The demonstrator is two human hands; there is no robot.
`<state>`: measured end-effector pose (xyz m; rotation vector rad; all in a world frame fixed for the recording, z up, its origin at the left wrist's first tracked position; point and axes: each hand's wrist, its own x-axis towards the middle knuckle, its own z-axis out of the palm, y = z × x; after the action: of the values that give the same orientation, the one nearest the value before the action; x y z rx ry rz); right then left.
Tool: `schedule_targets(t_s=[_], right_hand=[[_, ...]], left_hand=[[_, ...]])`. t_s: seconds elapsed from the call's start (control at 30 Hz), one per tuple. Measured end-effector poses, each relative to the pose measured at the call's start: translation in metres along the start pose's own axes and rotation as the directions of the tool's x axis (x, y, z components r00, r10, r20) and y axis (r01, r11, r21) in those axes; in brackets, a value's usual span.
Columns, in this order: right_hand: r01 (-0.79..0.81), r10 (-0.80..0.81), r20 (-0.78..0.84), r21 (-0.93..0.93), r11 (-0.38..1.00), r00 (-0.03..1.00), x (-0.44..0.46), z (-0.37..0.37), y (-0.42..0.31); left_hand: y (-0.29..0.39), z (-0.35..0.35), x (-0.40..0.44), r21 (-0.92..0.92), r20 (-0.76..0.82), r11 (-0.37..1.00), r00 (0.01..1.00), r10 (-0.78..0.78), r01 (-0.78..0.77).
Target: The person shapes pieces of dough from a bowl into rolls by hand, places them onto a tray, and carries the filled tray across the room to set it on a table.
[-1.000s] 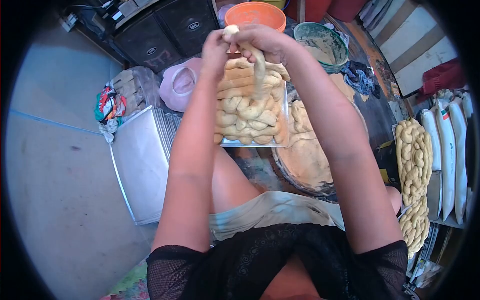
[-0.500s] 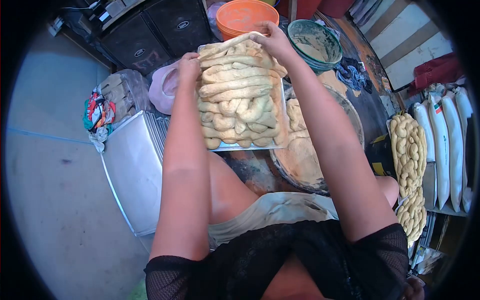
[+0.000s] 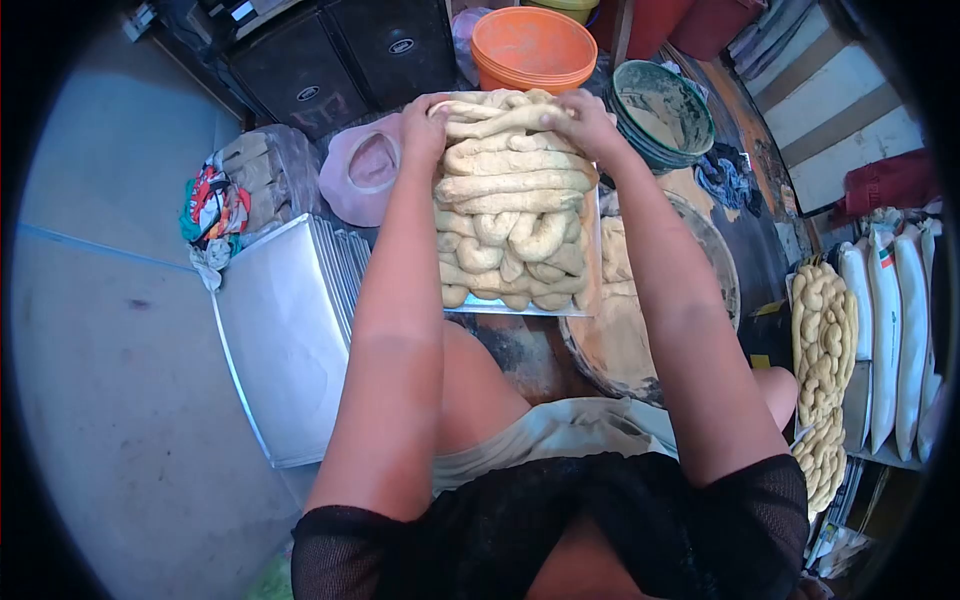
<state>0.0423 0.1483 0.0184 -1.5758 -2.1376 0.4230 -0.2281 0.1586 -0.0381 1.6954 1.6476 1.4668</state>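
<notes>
A tray (image 3: 597, 235) stands in front of me, heaped with dusted dough strips (image 3: 515, 187). Some strips lie straight across it and others are curled in the middle. At the far left corner of the heap, my left hand (image 3: 424, 122) is closed round the end of a dough strip (image 3: 500, 126). My right hand (image 3: 585, 124) pinches the strip's other end at the far right, thumb on the near side. The strip now lies across the top of the pile. The fingertips are partly hidden behind the dough.
A wide round basin (image 3: 730, 268) with flour and dough sits right of the tray. Stacked metal trays (image 3: 280, 340) stand at left. Behind are an orange tub (image 3: 535, 45), green basins (image 3: 665, 115) and a pink cloth-like item (image 3: 350, 195). Braided dough (image 3: 825, 340) lies at right.
Both hands have lowered the dough strip onto the far end of the pile; the right hand came down from its raised position. The whole view has shifted slightly.
</notes>
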Motion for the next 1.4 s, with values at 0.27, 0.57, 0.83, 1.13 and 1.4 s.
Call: schedule_targets(t_s=[0.27, 0.57, 0.83, 1.13, 1.4], right_hand=[[-0.211, 0.212, 0.022, -0.046, 0.976, 0.977, 0.007, 0.008, 0.018], [-0.061, 0.090, -0.238, 0.128, 0.990, 0.967, 0.043, 0.028, 0.023], [-0.147, 0.270, -0.265, 0.406, 0.902, 0.926, 0.044, -0.004, 0.019], [0.212, -0.232, -0.117, -0.161, 0.964, 0.966, 0.050, 0.041, -0.070], [0.204, -0.080, 0.408, -0.272, 0.941, 0.910, 0.078, 0.081, -0.105]], left_hand=[[-0.003, 0.004, 0.001, -0.556, 0.097, 0.783, 0.958, -0.271, 0.278], [-0.027, 0.000, 0.011, -0.827, 0.259, 0.422, 0.918, -0.300, 0.371], [-0.004, -0.013, 0.006, -0.031, 0.220, 0.990, 0.966, 0.139, -0.136], [0.002, -0.048, 0.035, 0.044, 0.084, 0.988, 0.986, 0.141, -0.145], [-0.061, -0.209, 0.282, 0.445, -0.284, 0.880, 0.905, 0.316, -0.168]])
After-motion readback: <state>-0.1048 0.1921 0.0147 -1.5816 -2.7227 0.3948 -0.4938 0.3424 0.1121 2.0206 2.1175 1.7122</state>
